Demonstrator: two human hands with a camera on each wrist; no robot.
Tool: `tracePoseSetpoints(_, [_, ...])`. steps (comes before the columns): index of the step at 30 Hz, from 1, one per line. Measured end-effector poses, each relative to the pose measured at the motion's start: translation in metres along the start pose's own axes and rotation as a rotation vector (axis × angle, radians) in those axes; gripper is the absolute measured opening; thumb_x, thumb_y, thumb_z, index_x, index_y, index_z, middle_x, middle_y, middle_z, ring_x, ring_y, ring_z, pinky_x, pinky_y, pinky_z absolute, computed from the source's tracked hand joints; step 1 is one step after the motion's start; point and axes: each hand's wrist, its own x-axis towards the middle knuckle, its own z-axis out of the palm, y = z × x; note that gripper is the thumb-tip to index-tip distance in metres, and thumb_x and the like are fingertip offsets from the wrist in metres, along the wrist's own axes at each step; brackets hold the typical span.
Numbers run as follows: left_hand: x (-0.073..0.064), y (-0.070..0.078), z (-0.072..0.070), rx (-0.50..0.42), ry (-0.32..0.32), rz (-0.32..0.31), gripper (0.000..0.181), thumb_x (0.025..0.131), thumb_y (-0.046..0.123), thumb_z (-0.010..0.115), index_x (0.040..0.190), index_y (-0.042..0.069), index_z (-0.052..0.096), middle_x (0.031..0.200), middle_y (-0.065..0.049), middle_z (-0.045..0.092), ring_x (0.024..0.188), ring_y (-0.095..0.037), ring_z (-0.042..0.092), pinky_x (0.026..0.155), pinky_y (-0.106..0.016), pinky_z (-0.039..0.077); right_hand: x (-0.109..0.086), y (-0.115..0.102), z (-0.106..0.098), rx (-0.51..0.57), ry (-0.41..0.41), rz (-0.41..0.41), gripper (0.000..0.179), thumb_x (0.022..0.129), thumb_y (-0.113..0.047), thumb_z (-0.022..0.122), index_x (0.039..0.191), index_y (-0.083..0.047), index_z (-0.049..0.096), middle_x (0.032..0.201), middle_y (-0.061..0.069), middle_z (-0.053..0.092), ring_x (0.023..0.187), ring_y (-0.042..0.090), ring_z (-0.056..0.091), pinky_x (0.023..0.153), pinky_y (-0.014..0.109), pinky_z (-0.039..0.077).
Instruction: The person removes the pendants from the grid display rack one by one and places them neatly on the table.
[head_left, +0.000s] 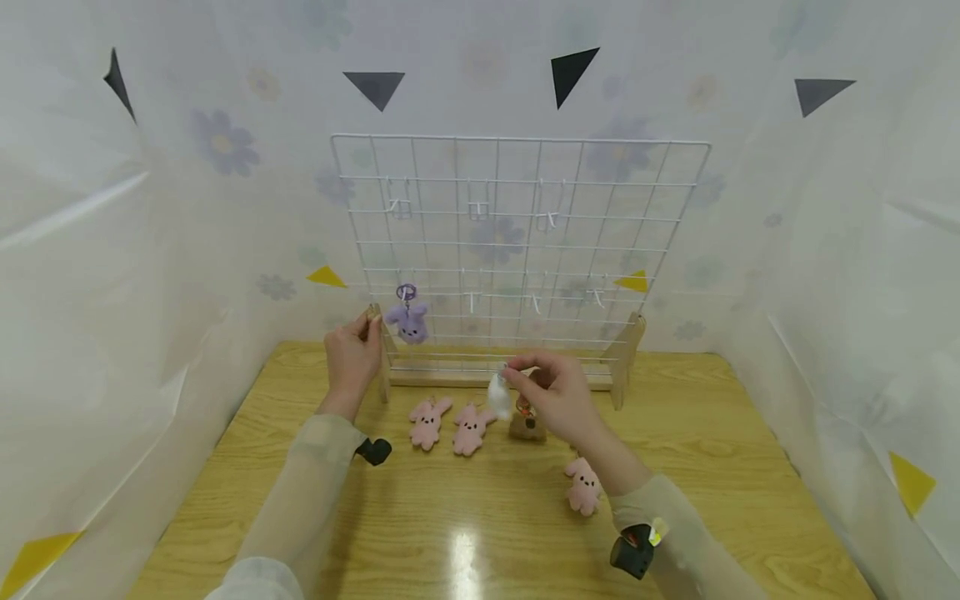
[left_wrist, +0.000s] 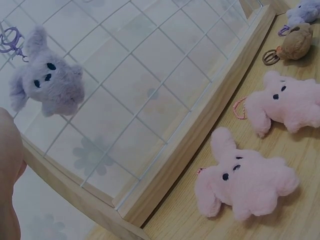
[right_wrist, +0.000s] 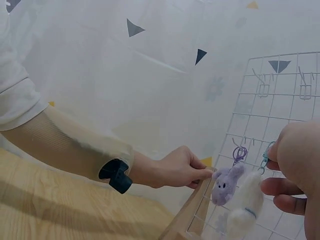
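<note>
My left hand (head_left: 352,357) grips the top of the wooden stand's left post (head_left: 384,350), which holds up a white wire grid rack (head_left: 495,242). Between thumb and fingertips, my right hand (head_left: 558,396) pinches a white plush keychain (right_wrist: 246,207) by its teal clasp (right_wrist: 266,159); the plush dangles in front of the rack's lower part. A purple bunny plush keychain (head_left: 409,323) hangs from a lower-row hook at the left, close to my left hand. Below my right hand, a brown plush keychain (head_left: 528,425) lies on the table, partly hidden by the fingers.
Two pink bunny plush keychains (head_left: 426,423) lie before the rack, a third pink bunny (head_left: 582,486) nearer my right forearm. A bluish-purple plush (left_wrist: 304,12) shows beyond the brown one. Several white hooks (head_left: 478,208) sit on the grid in two rows. Pale sheeting (head_left: 225,208) surrounds the wooden table (head_left: 420,525).
</note>
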Motion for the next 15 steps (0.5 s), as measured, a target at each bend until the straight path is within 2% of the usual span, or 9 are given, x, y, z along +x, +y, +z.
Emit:
tracePoseSetpoints(10, [0.001,-0.001,0.0,-0.001,0.007,0.025,0.024,0.105,0.015,0.069,0.106,-0.006,0.08,0.082,-0.021,0.077,0.063,-0.032,0.073,0.058,-0.047,0.061,-0.017,0.011,-0.007,0.012,-0.004,-0.006,0.008,0.101,-0.002,0.072,0.105,0.003,0.076,0.096,0.021,0.074,0.066,0.016,0.07,0.059,0.028,0.061])
tracePoseSetpoints(15, [0.001,-0.001,0.001,0.007,0.011,0.03,0.025,0.105,0.016,0.07,0.107,-0.007,0.08,0.083,-0.022,0.077,0.065,-0.033,0.074,0.06,-0.048,0.062,-0.026,0.018,-0.01,-0.004,-0.011,0.004,0.008,0.101,-0.003,0.072,0.105,0.001,0.077,0.092,0.018,0.074,0.061,0.014,0.065,0.053,0.025,0.055])
